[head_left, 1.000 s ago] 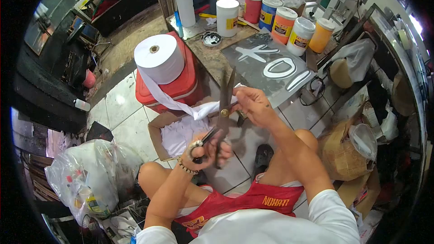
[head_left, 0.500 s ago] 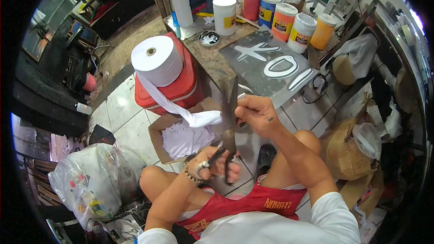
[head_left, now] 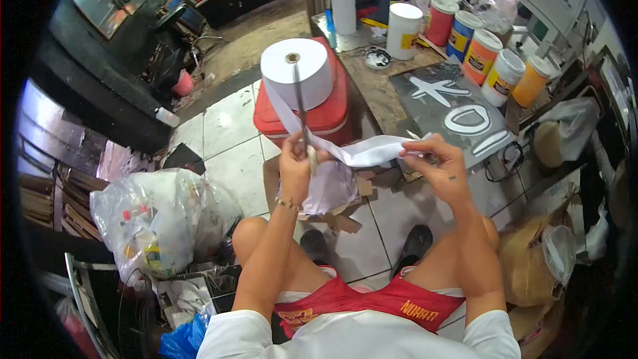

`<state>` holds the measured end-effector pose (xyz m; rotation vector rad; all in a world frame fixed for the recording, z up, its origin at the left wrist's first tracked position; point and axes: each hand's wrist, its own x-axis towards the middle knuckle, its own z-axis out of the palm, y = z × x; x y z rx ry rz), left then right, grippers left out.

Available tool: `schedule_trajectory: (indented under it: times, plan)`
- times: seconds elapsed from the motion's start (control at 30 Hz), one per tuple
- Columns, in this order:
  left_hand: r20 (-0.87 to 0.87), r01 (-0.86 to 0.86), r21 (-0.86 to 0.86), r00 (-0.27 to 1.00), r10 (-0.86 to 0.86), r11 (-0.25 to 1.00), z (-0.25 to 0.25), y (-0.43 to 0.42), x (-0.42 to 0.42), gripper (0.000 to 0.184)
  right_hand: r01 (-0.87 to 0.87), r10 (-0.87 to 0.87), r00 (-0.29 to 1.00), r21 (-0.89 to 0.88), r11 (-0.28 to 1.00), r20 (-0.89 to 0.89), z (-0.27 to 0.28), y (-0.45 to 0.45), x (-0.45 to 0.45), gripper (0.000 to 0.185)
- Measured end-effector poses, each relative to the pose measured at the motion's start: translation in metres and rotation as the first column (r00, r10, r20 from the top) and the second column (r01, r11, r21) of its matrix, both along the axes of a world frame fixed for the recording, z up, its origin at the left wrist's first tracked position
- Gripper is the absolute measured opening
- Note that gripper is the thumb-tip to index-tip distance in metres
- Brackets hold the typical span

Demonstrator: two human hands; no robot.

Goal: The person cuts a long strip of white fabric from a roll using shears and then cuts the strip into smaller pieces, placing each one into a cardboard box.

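A strip of white fabric tape [head_left: 372,153] runs down from a large white roll [head_left: 276,70], which sits on a red cooler-like box [head_left: 340,83]. My right hand [head_left: 442,166] pinches the strip near its end, between thumb and fingers. My left hand [head_left: 294,169] is closed on a pair of scissors [head_left: 299,96], their dark blades pointing up and away in front of the roll. The strip passes by the left fingers; whether they grip it too I cannot tell. Beneath the strip, a cardboard box [head_left: 271,183] holds white cloth pieces [head_left: 329,189].
Paint jars [head_left: 481,56] line the low table, beside a dark sheet [head_left: 435,110] with white lettering. A clear bag of refuse [head_left: 156,219] stands at left. A brown carton [head_left: 528,252] is at right. My knees flank the tiled floor [head_left: 372,233].
The view has shifted left. My left hand with the scissors has moved up beside the strip near the roll. My right hand has drawn the strip's end out to the right.
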<state>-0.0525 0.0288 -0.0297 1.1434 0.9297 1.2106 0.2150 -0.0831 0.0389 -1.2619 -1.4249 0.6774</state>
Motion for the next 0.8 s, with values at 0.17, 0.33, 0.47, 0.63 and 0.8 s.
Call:
schedule_trajectory:
  times: [0.17,0.33,0.47,0.63,0.8]
  plan:
    - [-0.077,-0.498,-0.256,0.865,0.496,0.828,-0.055,0.064,-0.021,0.050,-0.327,0.253,0.714,0.009,0.945,-0.653,0.004,-0.022,0.023,0.023]
    - [0.684,0.149,-0.375,0.711,0.165,0.915,-0.141,0.121,-0.037,0.021,-0.693,0.602,0.373,0.219,0.687,-0.706,0.013,-0.032,0.040,0.020]
    - [0.700,0.000,-0.333,0.670,0.247,0.943,-0.102,0.134,-0.013,0.017,-0.851,0.657,0.161,0.234,0.471,-0.736,0.011,-0.037,0.046,0.018]
    - [0.710,0.154,-0.181,0.704,0.021,0.971,-0.038,0.181,-0.053,0.022,-0.880,0.685,0.157,0.214,0.424,-0.711,0.004,-0.037,0.055,0.022]
    - [0.575,-0.047,-0.235,0.799,0.178,0.971,0.055,0.271,-0.067,0.010,-0.351,0.307,0.936,-0.422,0.836,-0.171,0.005,-0.021,0.025,0.046]
